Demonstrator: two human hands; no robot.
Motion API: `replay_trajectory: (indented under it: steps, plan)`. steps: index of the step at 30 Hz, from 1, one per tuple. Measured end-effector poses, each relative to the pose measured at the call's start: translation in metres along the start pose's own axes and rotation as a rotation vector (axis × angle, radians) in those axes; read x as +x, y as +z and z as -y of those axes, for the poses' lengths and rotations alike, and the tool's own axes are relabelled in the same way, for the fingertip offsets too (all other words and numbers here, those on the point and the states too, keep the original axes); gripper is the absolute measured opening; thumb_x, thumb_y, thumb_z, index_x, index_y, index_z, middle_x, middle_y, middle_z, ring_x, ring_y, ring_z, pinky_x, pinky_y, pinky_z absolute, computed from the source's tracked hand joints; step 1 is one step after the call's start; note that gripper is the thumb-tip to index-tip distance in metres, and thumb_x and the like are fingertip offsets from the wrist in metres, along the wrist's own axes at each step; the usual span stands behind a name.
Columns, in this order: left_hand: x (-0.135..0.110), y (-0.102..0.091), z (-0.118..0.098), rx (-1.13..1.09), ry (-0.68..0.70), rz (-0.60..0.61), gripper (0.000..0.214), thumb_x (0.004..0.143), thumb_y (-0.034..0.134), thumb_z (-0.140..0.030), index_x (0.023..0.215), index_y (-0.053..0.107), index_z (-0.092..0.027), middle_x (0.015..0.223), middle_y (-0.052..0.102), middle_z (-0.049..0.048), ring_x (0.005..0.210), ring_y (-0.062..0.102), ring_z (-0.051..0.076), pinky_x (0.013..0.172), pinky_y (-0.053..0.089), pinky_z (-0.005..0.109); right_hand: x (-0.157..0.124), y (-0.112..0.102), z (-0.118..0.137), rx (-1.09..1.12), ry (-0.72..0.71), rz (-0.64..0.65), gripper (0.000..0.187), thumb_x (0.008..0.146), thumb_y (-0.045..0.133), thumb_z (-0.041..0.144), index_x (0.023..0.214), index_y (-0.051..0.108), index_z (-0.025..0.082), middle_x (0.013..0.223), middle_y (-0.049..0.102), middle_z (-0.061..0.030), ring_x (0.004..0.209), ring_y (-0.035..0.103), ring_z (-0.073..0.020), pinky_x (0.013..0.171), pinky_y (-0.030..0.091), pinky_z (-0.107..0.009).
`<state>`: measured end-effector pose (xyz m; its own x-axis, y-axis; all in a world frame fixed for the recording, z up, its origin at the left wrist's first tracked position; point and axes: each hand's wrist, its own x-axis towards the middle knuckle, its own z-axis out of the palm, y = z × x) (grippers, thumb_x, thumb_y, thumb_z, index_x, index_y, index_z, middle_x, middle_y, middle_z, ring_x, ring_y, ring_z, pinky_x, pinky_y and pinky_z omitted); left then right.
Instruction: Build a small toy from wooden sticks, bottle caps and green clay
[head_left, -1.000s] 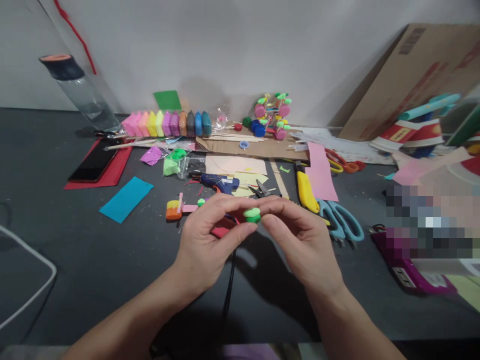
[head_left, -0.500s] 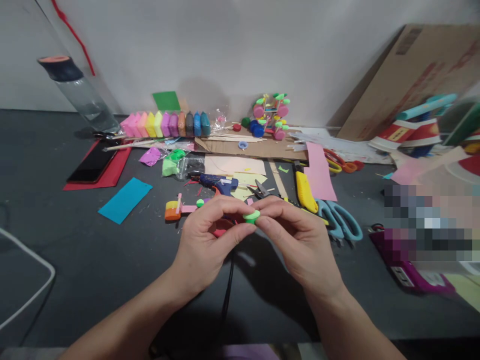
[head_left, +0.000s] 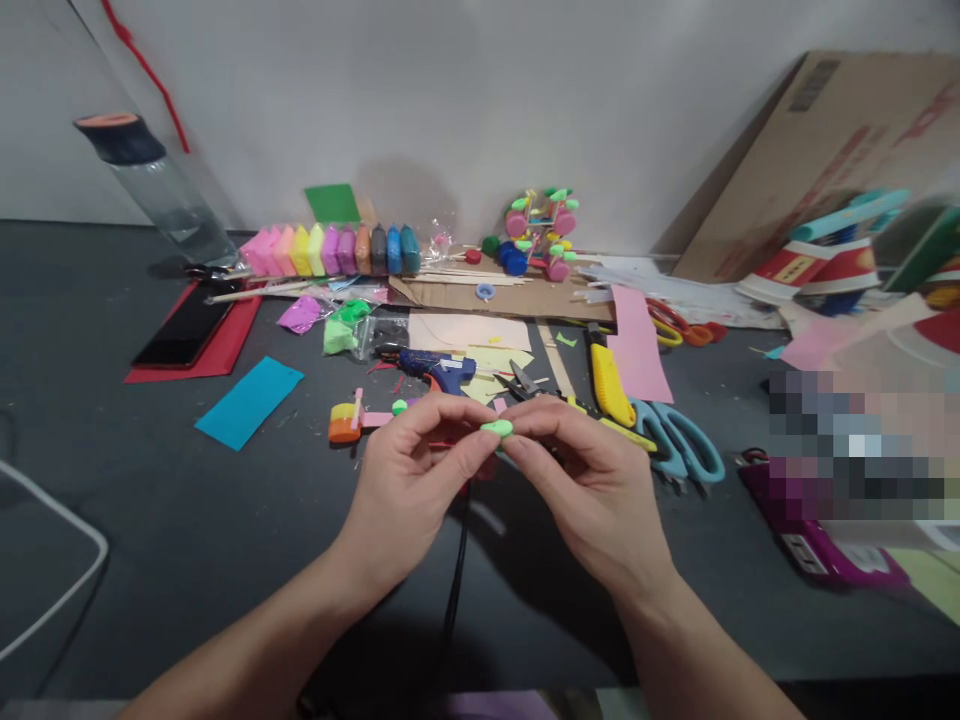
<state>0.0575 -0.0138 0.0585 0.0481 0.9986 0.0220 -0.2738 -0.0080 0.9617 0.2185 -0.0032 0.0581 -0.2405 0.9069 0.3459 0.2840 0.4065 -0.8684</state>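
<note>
Both of my hands meet over the dark table and pinch one small lump of green clay [head_left: 496, 428] between their fingertips. My left hand [head_left: 409, 490] grips it from the left with thumb and forefinger. My right hand [head_left: 592, 490] grips it from the right, fingers curled. Just beyond my hands lie a blue glue gun [head_left: 435, 366], small snips [head_left: 525, 382] and a yellow-orange clay roll [head_left: 345, 420] with a pink stick.
A row of coloured clay packs [head_left: 334, 250] and a small wheeled model [head_left: 541, 230] stand near the wall. A yellow utility knife [head_left: 609, 380], blue scissors [head_left: 679, 440], a phone [head_left: 187, 325] on red paper, a bottle [head_left: 154, 185] and a cardboard box [head_left: 825, 150] surround the spot.
The green clay has been pressed flatter and thinner between my fingertips. The red piece under my left hand no longer shows. Both hands stay in nearly the same place.
</note>
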Motion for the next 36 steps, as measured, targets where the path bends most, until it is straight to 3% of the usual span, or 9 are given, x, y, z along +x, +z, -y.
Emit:
replay_trajectory:
  steps: [6, 9, 13, 21, 28, 32, 36]
  plan:
    - [0.0039, -0.0026, 0.0027, -0.149, -0.125, -0.02, 0.016, 0.079, 0.079, -0.028, 0.088, 0.071, -0.018, 0.079, 0.071, -0.0012, 0.063, 0.067, 0.01, 0.06, 0.058, 0.02, -0.0003, 0.0001, -0.002, 0.151, 0.132, 0.046, 0.006, 0.088, 0.072, 0.03, 0.092, 0.069, 0.026, 0.088, 0.07, 0.0026, 0.079, 0.068, -0.0138, 0.076, 0.055, -0.027]
    - [0.0054, -0.0052, 0.0054, -0.216, -0.175, 0.027, 0.017, 0.079, 0.079, -0.03, 0.089, 0.072, -0.019, 0.08, 0.071, -0.002, 0.065, 0.066, 0.008, 0.061, 0.057, 0.017, -0.001, 0.0012, -0.0024, 0.076, 0.057, 0.039, 0.009, 0.086, 0.074, 0.026, 0.093, 0.069, 0.026, 0.09, 0.07, 0.0018, 0.085, 0.067, -0.0146, 0.079, 0.054, -0.027]
    - [0.0068, -0.0064, 0.0055, -0.208, -0.196, 0.086, 0.013, 0.082, 0.077, -0.03, 0.088, 0.073, -0.019, 0.081, 0.07, -0.0017, 0.069, 0.065, 0.007, 0.064, 0.056, 0.016, -0.001, 0.0021, -0.0028, -0.033, -0.032, 0.015, 0.01, 0.087, 0.072, 0.018, 0.089, 0.066, 0.025, 0.084, 0.068, 0.0031, 0.078, 0.064, -0.0124, 0.073, 0.05, -0.025]
    - [0.0084, -0.0077, 0.003, -0.145, -0.211, 0.124, 0.015, 0.08, 0.078, -0.032, 0.085, 0.073, -0.019, 0.078, 0.069, -0.0013, 0.068, 0.065, 0.01, 0.065, 0.055, 0.02, 0.0002, 0.0002, -0.0044, -0.079, -0.081, -0.004, 0.011, 0.085, 0.074, 0.019, 0.084, 0.066, 0.025, 0.081, 0.068, 0.0026, 0.075, 0.064, -0.0138, 0.07, 0.049, -0.027]
    - [0.0079, -0.0068, 0.0033, -0.127, -0.144, 0.096, 0.012, 0.08, 0.078, -0.028, 0.087, 0.074, -0.019, 0.079, 0.07, -0.0023, 0.071, 0.063, 0.008, 0.067, 0.052, 0.016, 0.0022, -0.0003, -0.0047, 0.072, 0.042, 0.004, 0.015, 0.08, 0.08, 0.024, 0.089, 0.068, 0.025, 0.083, 0.069, 0.0026, 0.076, 0.066, -0.0135, 0.072, 0.054, -0.025]
    - [0.0059, -0.0053, -0.0008, -0.151, -0.144, 0.095, 0.012, 0.08, 0.079, -0.025, 0.088, 0.072, -0.019, 0.078, 0.07, -0.0031, 0.07, 0.066, 0.008, 0.068, 0.055, 0.017, 0.0036, 0.0, -0.0038, 0.219, 0.145, 0.021, 0.012, 0.084, 0.076, 0.03, 0.094, 0.07, 0.025, 0.085, 0.07, 0.0008, 0.074, 0.069, -0.0148, 0.071, 0.057, -0.028]
    - [0.0057, -0.0059, -0.0026, -0.173, -0.162, 0.105, 0.012, 0.083, 0.076, -0.027, 0.089, 0.071, -0.018, 0.078, 0.071, -0.0017, 0.071, 0.069, 0.01, 0.068, 0.057, 0.02, 0.0045, 0.0006, -0.0023, 0.235, 0.167, -0.013, 0.006, 0.084, 0.075, 0.029, 0.087, 0.072, 0.025, 0.079, 0.069, 0.003, 0.069, 0.067, -0.0116, 0.068, 0.055, -0.024]
